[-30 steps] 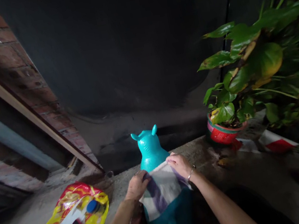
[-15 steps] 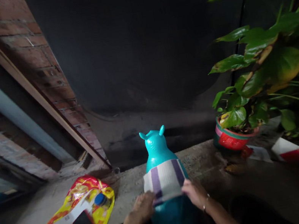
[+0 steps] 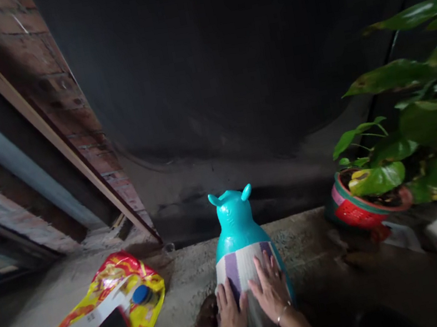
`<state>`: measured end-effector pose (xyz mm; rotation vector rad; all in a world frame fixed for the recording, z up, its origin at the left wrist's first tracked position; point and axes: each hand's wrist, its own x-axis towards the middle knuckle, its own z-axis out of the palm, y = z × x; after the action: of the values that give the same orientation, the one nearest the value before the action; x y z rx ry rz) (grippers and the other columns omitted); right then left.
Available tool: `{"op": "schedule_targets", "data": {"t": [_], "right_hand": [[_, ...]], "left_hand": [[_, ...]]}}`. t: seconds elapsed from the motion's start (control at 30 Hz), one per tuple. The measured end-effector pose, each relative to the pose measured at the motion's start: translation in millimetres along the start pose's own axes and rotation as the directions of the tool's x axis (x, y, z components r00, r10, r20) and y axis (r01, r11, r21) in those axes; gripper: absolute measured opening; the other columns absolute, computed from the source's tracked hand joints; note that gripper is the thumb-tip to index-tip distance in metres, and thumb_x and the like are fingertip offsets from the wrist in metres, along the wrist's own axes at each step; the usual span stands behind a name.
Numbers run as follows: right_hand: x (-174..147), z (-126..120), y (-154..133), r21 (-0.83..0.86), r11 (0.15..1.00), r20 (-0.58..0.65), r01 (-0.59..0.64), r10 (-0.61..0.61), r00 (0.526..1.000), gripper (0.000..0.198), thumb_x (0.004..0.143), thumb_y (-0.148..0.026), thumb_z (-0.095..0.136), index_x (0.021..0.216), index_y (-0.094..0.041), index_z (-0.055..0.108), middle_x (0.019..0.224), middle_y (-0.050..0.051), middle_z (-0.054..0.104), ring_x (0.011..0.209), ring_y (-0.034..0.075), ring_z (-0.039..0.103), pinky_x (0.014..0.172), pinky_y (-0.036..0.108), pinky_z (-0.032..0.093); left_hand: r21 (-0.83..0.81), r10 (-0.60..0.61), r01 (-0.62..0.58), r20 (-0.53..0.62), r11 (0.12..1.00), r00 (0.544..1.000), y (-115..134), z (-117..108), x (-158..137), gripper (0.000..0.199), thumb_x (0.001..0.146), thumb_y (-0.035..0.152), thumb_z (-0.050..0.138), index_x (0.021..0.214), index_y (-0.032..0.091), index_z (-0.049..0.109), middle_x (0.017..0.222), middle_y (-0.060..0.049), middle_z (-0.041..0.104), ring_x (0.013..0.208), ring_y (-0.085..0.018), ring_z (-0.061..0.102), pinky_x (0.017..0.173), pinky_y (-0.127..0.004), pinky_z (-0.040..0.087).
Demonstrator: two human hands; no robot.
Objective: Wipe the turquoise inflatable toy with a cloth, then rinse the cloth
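The striped cloth (image 3: 245,266) lies spread over the back of the turquoise animal toy (image 3: 240,233), with perhaps only flattening left, its near edge too dim to judge, under the left hand (image 3: 231,314) and right hand (image 3: 271,289), flat with grip released, the toy's long axis running head-away toward the dark panel (image 3: 219,73).

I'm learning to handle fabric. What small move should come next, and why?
Perhaps slide the bare left hand and braceleted right hand outward, smoothing the white-and-purple striped cloth: both lie palm-down on it, fingers extended, and it drapes over the glossy turquoise animal-shaped toy.
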<state>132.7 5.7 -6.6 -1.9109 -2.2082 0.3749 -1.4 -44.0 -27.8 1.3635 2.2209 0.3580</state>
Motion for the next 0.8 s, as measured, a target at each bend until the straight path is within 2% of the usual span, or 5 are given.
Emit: {"op": "schedule_targets", "data": {"t": [0.13, 0.3, 0.43, 0.63, 0.8], "right_hand": [[12, 22, -6, -0.098, 0.995, -0.028, -0.026, 0.023, 0.999, 0.055, 0.096, -0.035, 0.042, 0.149, -0.029, 0.032, 0.160, 0.009, 0.012, 0.145, 0.038, 0.013, 0.110, 0.063, 0.029], [66, 18, -15, -0.145, 0.988, -0.004, -0.048, 0.048, 0.999, 0.057, 0.098, -0.037, 0.039, 0.152, -0.023, 0.026, 0.160, 0.014, 0.010, 0.146, 0.038, 0.007, 0.111, 0.063, 0.026], [82, 13, -23, -0.157, 0.986, -0.011, -0.051, 0.050, 0.999, 0.056, 0.099, -0.036, 0.036, 0.152, -0.021, 0.026, 0.159, 0.014, 0.010, 0.145, 0.038, 0.010, 0.111, 0.062, 0.027], [41, 24, -13, -0.166, 0.984, -0.085, -0.070, 0.057, 0.995, 0.062, 0.095, -0.039, 0.045, 0.149, -0.012, 0.033, 0.154, 0.022, 0.026, 0.141, 0.041, 0.024, 0.110, 0.056, 0.032], [-24, 70, 23, -0.185, 0.982, -0.385, -0.020, -0.054, 0.922, 0.062, 0.091, -0.044, 0.045, 0.134, 0.000, 0.051, 0.143, 0.030, 0.038, 0.134, 0.043, 0.036, 0.106, 0.054, 0.037]], "left_hand": [[-0.044, -0.042, 0.044, 0.048, 0.998, 0.998, 8, 10, 27, 0.064, 0.097, 0.042, 0.027, 0.152, 0.015, 0.012, 0.161, -0.015, 0.008, 0.149, -0.030, 0.002, 0.117, -0.061, 0.023], [-0.114, 0.023, -0.020, 0.026, 0.993, 0.999, 22, -2, 82, 0.067, 0.096, 0.043, 0.028, 0.152, 0.013, 0.007, 0.161, -0.015, -0.001, 0.149, -0.028, -0.005, 0.117, -0.063, 0.019], [-0.138, 0.045, -0.045, 0.000, 0.989, 0.999, 27, -8, 97, 0.067, 0.096, 0.043, 0.028, 0.152, 0.014, 0.006, 0.161, -0.015, -0.001, 0.149, -0.027, -0.003, 0.118, -0.061, 0.021], [-0.155, 0.024, -0.022, 0.012, 0.988, 1.000, 17, -4, 56, 0.064, 0.095, 0.037, 0.033, 0.151, 0.013, 0.017, 0.160, -0.017, 0.009, 0.149, -0.030, 0.007, 0.117, -0.060, 0.024], [-0.035, 0.081, -0.081, 0.004, 0.996, 0.997, -6, 15, -5, 0.061, 0.095, 0.036, 0.032, 0.151, 0.015, 0.019, 0.160, -0.013, 0.004, 0.148, -0.029, 0.005, 0.117, -0.061, 0.024]]}}
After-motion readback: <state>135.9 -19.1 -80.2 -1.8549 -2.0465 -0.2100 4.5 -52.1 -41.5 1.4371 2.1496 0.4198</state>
